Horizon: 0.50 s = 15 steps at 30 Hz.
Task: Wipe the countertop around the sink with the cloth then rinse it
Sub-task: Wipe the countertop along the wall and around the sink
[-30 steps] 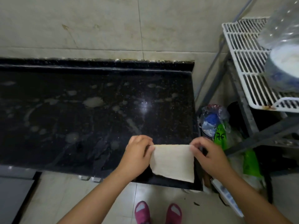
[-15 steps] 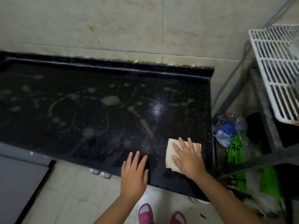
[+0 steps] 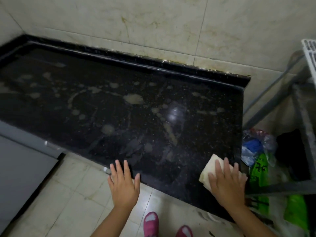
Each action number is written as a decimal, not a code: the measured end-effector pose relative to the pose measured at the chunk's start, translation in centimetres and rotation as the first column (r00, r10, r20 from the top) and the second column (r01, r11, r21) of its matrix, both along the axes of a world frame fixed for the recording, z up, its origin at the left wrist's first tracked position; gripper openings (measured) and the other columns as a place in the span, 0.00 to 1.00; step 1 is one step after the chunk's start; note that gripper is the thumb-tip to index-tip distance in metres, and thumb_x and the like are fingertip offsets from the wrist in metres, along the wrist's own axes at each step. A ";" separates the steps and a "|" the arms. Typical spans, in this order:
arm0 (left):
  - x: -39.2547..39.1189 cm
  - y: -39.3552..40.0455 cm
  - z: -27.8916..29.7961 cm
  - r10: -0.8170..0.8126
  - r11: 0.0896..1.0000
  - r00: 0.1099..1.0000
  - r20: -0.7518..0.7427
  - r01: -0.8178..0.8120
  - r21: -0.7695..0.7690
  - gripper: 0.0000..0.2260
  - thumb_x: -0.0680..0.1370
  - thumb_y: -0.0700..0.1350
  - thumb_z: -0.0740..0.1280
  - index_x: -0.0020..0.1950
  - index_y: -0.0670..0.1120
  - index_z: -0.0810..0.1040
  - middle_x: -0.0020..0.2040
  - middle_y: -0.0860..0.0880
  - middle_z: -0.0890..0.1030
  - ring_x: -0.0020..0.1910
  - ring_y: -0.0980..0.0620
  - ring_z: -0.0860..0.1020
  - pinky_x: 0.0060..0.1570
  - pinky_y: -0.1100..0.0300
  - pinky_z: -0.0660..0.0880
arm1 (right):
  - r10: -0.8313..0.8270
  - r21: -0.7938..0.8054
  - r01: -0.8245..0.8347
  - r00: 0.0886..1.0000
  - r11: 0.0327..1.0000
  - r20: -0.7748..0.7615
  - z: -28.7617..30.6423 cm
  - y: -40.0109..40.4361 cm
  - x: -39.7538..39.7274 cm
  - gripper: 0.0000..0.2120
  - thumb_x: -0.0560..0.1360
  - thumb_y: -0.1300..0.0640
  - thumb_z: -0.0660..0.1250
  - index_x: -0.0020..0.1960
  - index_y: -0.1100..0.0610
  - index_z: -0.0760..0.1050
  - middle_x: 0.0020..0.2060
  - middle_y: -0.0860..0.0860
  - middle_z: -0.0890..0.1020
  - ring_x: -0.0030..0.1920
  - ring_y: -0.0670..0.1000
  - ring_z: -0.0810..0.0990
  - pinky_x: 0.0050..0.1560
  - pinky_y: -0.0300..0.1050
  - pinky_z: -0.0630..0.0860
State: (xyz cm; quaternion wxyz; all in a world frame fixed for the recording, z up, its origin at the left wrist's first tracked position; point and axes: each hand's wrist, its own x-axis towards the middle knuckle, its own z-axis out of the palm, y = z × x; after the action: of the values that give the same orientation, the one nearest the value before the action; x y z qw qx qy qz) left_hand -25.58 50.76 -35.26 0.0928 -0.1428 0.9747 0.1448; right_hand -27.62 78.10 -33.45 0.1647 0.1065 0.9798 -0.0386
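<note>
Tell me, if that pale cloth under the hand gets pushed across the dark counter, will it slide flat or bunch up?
The cloth is folded into a thick pad, so it probably stays fairly flat while the right hand presses it with spread fingers. It looks soft and light, so lifted by a corner it would likely droop. The countertop shines and looks smooth, so the pad should glide easily.

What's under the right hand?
The folded cloth lies flat under the right hand on the countertop's front right corner. The cloth's middle and the counter beneath are covered.

Home kitchen: black granite countertop, tiled wall.
</note>
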 end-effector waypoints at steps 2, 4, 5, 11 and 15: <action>-0.4 -0.5 -0.4 -0.015 1.000 1.000 0.004 0.016 -0.024 0.35 0.81 0.58 0.40 0.59 0.33 0.75 0.58 0.31 0.76 0.57 0.30 0.74 0.48 0.34 0.71 | 0.012 -0.010 -0.013 0.996 1.000 -0.091 -0.9 -2.8 -2.1 0.41 0.75 0.39 0.29 0.67 0.57 0.71 0.67 0.61 0.72 0.66 0.68 0.66 0.59 0.71 0.65; -0.7 -0.7 -0.7 -0.037 0.998 0.999 -0.017 0.036 -0.045 0.35 0.81 0.58 0.39 0.58 0.34 0.76 0.58 0.31 0.76 0.60 0.32 0.72 0.48 0.34 0.71 | 0.075 -0.036 -0.080 0.989 0.996 -0.128 -1.8 -6.7 -2.6 0.36 0.79 0.41 0.33 0.61 0.57 0.75 0.59 0.60 0.79 0.61 0.66 0.68 0.51 0.71 0.71; -0.8 -0.9 -0.9 -0.047 0.998 0.998 -0.029 0.046 -0.044 0.35 0.81 0.58 0.39 0.58 0.34 0.76 0.58 0.32 0.76 0.61 0.34 0.70 0.48 0.34 0.71 | 0.098 -0.056 -0.106 0.986 0.993 -0.138 -1.8 -8.3 -2.2 0.35 0.79 0.42 0.33 0.60 0.55 0.75 0.58 0.59 0.80 0.61 0.63 0.67 0.51 0.69 0.72; -0.7 -1.1 -1.1 -0.059 0.998 0.997 -0.052 0.059 0.007 0.36 0.80 0.59 0.39 0.60 0.32 0.75 0.60 0.31 0.75 0.59 0.31 0.73 0.56 0.38 0.63 | 0.294 -0.010 -0.295 0.953 0.955 -0.066 -1.9 -5.7 4.4 0.28 0.79 0.42 0.35 0.64 0.50 0.66 0.61 0.53 0.79 0.63 0.58 0.65 0.59 0.58 0.59; -0.7 -1.0 -1.3 -0.050 0.999 0.997 -0.054 0.051 0.009 0.35 0.80 0.58 0.39 0.60 0.33 0.75 0.60 0.31 0.74 0.60 0.31 0.72 0.56 0.38 0.63 | 0.007 0.034 -0.007 1.000 0.999 -0.004 -0.2 -0.2 3.2 0.26 0.80 0.42 0.39 0.71 0.52 0.60 0.70 0.57 0.69 0.69 0.61 0.64 0.62 0.64 0.68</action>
State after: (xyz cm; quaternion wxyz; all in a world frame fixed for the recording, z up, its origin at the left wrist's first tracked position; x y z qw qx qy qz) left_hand -26.31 49.79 -36.58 0.0711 -0.1138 0.9793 0.1514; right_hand -24.47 77.88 -33.66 0.1612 0.1055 0.9810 -0.0215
